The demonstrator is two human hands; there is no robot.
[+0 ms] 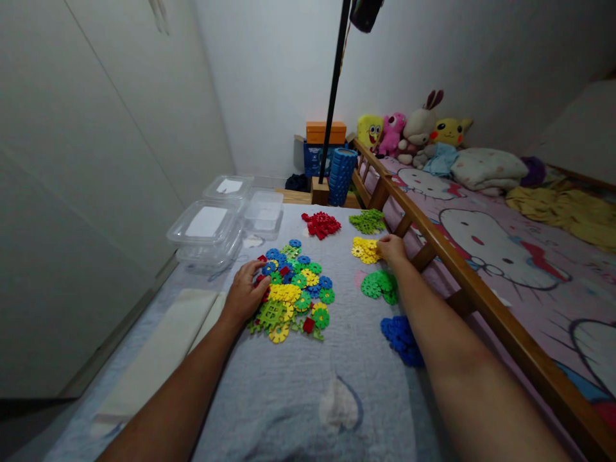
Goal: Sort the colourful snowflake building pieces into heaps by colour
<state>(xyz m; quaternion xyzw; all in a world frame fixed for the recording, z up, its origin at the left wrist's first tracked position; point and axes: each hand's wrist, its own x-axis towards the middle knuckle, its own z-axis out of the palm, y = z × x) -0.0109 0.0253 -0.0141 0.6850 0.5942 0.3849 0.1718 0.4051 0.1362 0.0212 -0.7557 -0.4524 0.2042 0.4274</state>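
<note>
- I'd drop each piece squarely on its own colour heap, so the yellow pile (364, 250) doesn't creep into the green pile (380, 284) near it.
- Right hand (392, 248) sits at the yellow pile's right edge, fingers curled down onto it. Honestly can't tell if it's pinching a piece.
- Left hand (246, 294) rests loosely spread on the left edge of the mixed pile (293, 289), gripping nothing I can see.

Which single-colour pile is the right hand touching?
Yellow pile: the right hand touches its edge; red pile, light green pile, dark green pile and blue pile lie away from the hand.
</note>
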